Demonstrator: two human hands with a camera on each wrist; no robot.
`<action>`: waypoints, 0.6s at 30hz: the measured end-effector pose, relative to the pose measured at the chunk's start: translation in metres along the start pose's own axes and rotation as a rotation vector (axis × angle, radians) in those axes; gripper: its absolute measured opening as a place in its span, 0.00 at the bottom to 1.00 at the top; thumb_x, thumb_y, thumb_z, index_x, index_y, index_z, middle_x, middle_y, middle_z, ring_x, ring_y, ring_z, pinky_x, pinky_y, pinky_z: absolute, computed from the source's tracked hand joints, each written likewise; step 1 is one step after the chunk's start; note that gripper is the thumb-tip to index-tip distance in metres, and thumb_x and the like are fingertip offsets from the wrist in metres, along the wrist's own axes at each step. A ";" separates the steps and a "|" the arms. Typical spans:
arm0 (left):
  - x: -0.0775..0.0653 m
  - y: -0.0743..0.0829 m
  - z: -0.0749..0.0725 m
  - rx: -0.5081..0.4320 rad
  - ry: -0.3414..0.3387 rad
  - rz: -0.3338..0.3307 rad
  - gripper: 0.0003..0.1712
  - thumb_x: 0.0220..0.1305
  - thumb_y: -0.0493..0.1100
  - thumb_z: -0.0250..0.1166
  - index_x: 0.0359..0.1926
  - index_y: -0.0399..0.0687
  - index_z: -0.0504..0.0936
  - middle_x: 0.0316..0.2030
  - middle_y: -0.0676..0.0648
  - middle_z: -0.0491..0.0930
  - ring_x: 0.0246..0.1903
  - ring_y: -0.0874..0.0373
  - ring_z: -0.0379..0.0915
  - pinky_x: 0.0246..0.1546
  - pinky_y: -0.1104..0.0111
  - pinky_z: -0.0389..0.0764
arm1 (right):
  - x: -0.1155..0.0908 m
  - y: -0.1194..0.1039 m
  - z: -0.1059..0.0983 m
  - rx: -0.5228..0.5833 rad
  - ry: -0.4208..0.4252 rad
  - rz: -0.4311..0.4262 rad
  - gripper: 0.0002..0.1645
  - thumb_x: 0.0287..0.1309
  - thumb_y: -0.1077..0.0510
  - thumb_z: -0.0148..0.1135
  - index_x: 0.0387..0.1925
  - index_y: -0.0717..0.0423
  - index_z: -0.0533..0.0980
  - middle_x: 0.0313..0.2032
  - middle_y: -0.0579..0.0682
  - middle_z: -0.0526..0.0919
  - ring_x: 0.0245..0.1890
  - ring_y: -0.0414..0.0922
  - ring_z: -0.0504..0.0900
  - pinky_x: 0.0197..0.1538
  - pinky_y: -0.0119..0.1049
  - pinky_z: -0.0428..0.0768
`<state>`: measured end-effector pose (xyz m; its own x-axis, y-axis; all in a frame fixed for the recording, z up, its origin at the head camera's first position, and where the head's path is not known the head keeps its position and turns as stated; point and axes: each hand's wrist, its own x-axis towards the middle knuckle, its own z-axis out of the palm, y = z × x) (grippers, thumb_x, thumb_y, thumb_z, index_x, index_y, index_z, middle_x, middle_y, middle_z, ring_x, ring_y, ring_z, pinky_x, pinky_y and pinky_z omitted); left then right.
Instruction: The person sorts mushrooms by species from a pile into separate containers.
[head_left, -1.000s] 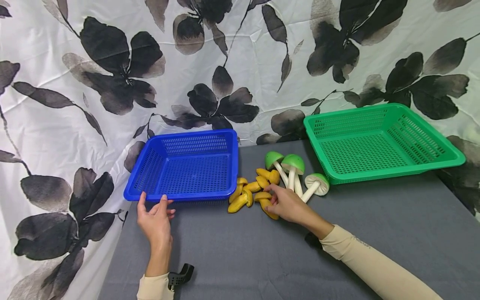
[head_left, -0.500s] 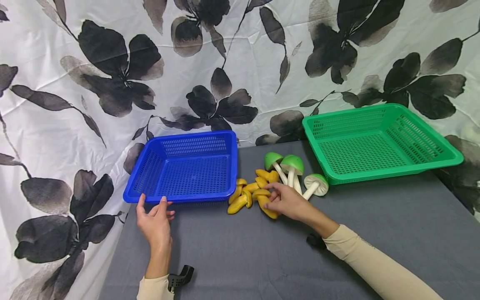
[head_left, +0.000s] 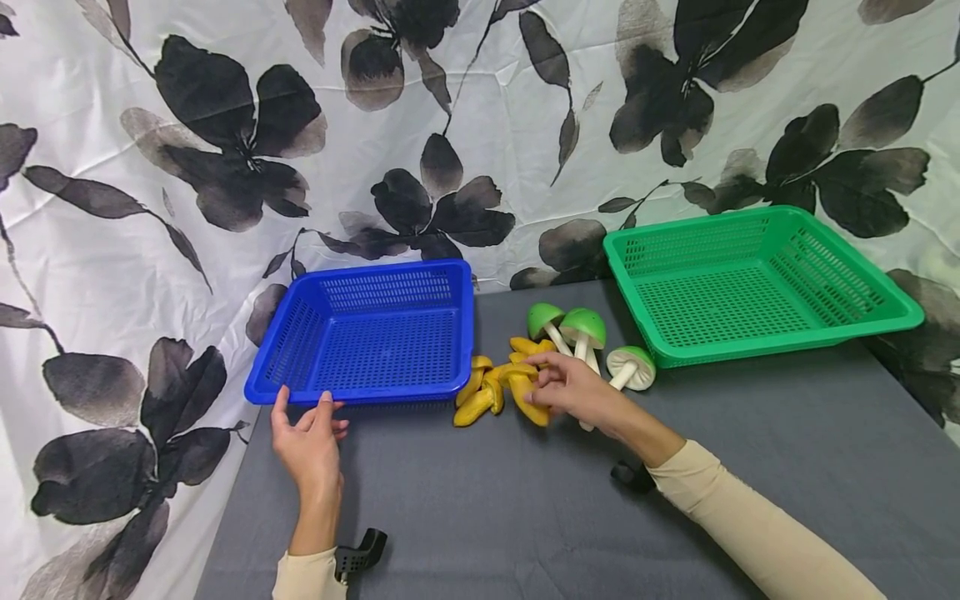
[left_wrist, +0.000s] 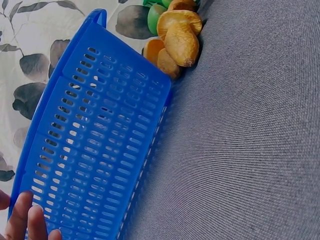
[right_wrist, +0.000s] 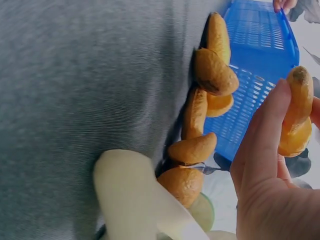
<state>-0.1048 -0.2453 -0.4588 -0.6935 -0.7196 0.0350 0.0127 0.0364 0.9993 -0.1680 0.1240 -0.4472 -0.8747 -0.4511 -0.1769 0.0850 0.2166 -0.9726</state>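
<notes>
My right hand (head_left: pixel 581 396) pinches a yellow toy mushroom (right_wrist: pixel 299 115) between thumb and fingers, raised over the other yellow mushrooms (head_left: pixel 480 400) in the right wrist view. These lie in a small heap against the right end of the blue basket (head_left: pixel 360 398). My left hand (head_left: pixel 309 446) holds the front rim of that basket near its left corner, with thumb and forefinger at the rim and other fingers (left_wrist: pixel 36 220) against the outer wall. Beside my right hand lie several green-capped mushrooms (head_left: pixel 583 327) with white stems, partly hidden by it.
A green basket (head_left: pixel 795 340), with nothing in it, stands at the right rear of the grey cloth-covered table (head_left: pixel 480 517). The blue basket holds nothing either. Behind both hangs a white floral curtain (head_left: pixel 525 150).
My right hand has picked up the yellow mushroom at the front of the heap, lifting it slightly up and left. My left hand has stayed at the blue basket's rim.
</notes>
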 end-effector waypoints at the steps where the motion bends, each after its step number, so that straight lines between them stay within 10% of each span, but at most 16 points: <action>1: 0.000 0.000 0.000 0.004 0.000 0.000 0.43 0.67 0.47 0.70 0.77 0.52 0.59 0.32 0.47 0.89 0.19 0.57 0.82 0.23 0.66 0.86 | 0.000 -0.002 0.000 0.004 -0.001 0.002 0.37 0.60 0.58 0.70 0.68 0.60 0.68 0.39 0.55 0.80 0.37 0.46 0.82 0.39 0.40 0.86; 18: -0.001 0.002 -0.001 0.020 -0.008 -0.001 0.43 0.67 0.49 0.69 0.77 0.53 0.58 0.31 0.50 0.88 0.18 0.61 0.81 0.24 0.66 0.86 | 0.010 -0.023 0.000 0.143 -0.020 -0.027 0.37 0.61 0.57 0.71 0.69 0.53 0.67 0.43 0.57 0.79 0.41 0.49 0.83 0.42 0.45 0.88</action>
<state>-0.1039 -0.2454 -0.4571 -0.6991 -0.7143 0.0333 -0.0027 0.0492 0.9988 -0.1788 0.1148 -0.4270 -0.8681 -0.4727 -0.1516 0.1294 0.0795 -0.9884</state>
